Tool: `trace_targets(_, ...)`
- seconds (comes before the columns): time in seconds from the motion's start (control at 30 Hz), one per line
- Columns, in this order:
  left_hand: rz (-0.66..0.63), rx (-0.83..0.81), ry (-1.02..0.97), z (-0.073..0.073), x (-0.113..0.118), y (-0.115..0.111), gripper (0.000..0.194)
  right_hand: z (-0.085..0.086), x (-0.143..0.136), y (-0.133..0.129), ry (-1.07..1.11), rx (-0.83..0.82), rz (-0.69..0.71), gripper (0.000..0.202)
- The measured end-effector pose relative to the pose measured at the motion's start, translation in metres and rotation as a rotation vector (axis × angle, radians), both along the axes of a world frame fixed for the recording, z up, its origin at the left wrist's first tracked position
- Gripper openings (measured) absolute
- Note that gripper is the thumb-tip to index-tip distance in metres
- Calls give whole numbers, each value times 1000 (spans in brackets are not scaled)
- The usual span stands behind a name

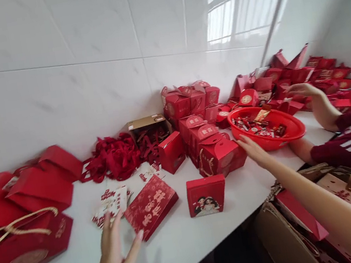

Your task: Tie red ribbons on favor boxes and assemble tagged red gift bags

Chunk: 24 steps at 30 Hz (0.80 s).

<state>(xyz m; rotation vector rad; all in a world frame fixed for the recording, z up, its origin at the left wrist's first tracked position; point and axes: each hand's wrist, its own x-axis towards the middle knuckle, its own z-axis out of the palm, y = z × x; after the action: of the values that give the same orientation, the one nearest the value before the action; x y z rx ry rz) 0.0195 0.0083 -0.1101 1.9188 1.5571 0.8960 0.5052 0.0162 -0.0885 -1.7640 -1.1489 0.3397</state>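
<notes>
My left hand (pixel 118 253) is open, fingers spread and empty, just in front of a flat red box (pixel 151 206) with pale lettering. Beside that hand lie white cards (pixel 112 204) with red print. My right hand (pixel 253 150) reaches out with extended fingers at the near left rim of a red plastic basin (pixel 291 130); I cannot tell whether it touches the rim. Wrapped candies (pixel 258 126) lie in the basin. A small red box (pixel 206 196) with a cartoon couple stands upright on the white table (pixel 184 246) between my hands.
Red gift boxes (pixel 218 155) stand in rows by the wall, beside a plain red box (pixel 171 152), dark red ribbons (pixel 114 157) and an open carton (pixel 147 122). Red bags (pixel 39 185) fill the left. A co-worker's hand (pixel 305 91) is beyond the basin; a cardboard box (pixel 269 232) stands below.
</notes>
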Motion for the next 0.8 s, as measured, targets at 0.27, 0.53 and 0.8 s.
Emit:
trace_targets(0.27,-67,-8,113,-53,-5,15,80,111,-126,-83,-439,385,324,26)
trace_targets(0.53,-9,111,-27,-66,-5,2,50,66,-266,-69,-632,-30,1008,30)
trace_targets(0.8,75,198,-392,-28,-29,0,28,-9,-310,17,-193,14,762,72)
